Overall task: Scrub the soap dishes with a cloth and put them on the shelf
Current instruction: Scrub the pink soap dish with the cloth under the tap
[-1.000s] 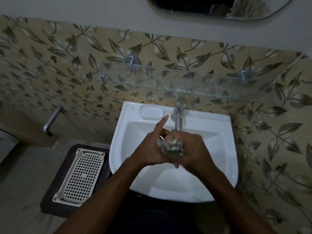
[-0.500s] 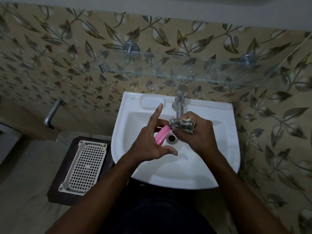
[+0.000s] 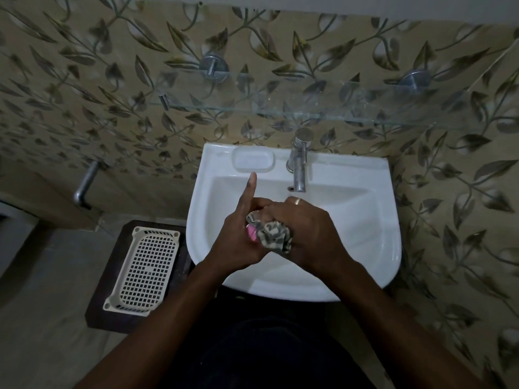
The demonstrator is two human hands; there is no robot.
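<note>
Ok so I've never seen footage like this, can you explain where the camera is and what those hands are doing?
No machine here: these are a person's two bare hands, filmed by one wide camera worn on their head, looking down. Over the white sink, near the tap, the left hand holds a pink soap dish, mostly hidden, while the right hand grips a crumpled cloth against it. A glass shelf is fixed to the wall above. Left of the sink, a white basket rests on a dark stool.
</note>
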